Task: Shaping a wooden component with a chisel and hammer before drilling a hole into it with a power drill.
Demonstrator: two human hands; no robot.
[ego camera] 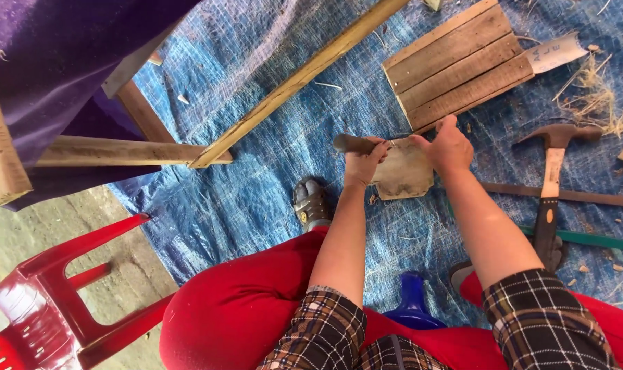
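1. Left hand [363, 163] is closed around a knife [352, 144], its handle running out to the left.
2. Right hand [450, 147] pinches the slab [404, 171] held between both hands, above the tarp [256, 137].

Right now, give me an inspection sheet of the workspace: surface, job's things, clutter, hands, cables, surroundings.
Surface: blue tarp on the ground, littered with chips.
Job's things: flat grey-brown piece held between both hands; dark-handled tool.
Clutter: hammer, slatted wooden panel, straw, long wooden bar.
Hands: left hand grips the tool; right hand holds the piece's upper edge.
Cables: nothing seen.
Surroundings: red plastic chair, purple cloth over a wooden frame.
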